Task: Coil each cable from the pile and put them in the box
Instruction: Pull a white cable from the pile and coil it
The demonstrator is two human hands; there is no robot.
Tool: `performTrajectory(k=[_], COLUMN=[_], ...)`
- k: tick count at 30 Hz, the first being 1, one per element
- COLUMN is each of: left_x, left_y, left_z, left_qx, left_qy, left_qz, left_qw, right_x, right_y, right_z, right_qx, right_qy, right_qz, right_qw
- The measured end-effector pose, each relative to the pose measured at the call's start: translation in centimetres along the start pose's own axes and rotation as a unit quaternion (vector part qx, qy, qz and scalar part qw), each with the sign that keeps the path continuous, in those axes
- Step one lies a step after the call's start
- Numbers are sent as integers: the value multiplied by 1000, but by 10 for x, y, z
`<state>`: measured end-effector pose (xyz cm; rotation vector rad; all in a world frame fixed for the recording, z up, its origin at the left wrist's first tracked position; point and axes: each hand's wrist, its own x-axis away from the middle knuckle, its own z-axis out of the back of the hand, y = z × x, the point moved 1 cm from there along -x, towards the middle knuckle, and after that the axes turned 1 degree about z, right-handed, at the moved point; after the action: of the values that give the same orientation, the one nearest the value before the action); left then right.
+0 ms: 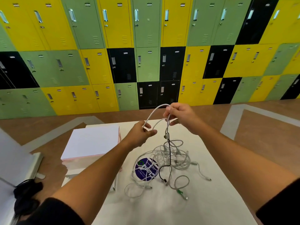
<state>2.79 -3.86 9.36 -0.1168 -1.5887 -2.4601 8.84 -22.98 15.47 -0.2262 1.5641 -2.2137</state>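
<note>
Hands (142, 132) (180, 114) pinching white cable (154, 113) above tangled pile (167, 163), closed box (92, 142) beside.

I am seeing white lettering on the round purple sticker (146, 170) on my table, upside down and too tangled over to read.

Both hands were raised above a white table (203, 208), the left hand (140, 133) and right hand (179, 115) pinching a white cable (154, 113) arched between them. Its length hung into a tangled pile of cables (168, 163). A closed white box (92, 142) sat left; coloured lockers (146, 46) stood behind.
</note>
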Motion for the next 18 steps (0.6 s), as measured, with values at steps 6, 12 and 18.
performTrajectory(k=[6, 12, 18], left_x=[4, 6, 1], left_y=[17, 21, 17], left_z=[-1, -2, -12], left_qx=[98, 202, 136], left_qy=[-113, -124, -38], left_qz=[-38, -1, -16], left_qw=[988, 971, 990], right_x=[0, -1, 8], right_y=[-11, 4, 22], right_z=[-8, -6, -16], right_qx=[-147, -156, -119], right_qy=[36, 65, 3], right_qz=[-16, -11, -76], right_qw=[988, 986, 990])
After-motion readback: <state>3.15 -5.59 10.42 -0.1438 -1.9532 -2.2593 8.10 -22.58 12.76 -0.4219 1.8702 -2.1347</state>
